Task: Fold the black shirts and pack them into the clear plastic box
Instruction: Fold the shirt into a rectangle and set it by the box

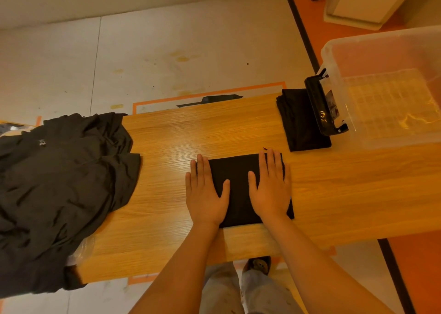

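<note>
two hands, two folded bundles, one box

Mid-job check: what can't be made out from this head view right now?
In the head view:
clear plastic box: cut off by right edge; contents there unseen.
unfolded pile: runs off left edge; shirt count unclear.
folded stack: box's black latch overlaps it; layers unreadable.
folded shirt: left hand and right hand cover its sides.

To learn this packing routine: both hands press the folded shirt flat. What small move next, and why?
Probably curl the left hand and right hand round the folded shirt and lift it: it looks fully folded, and the clear box stands open.
</note>
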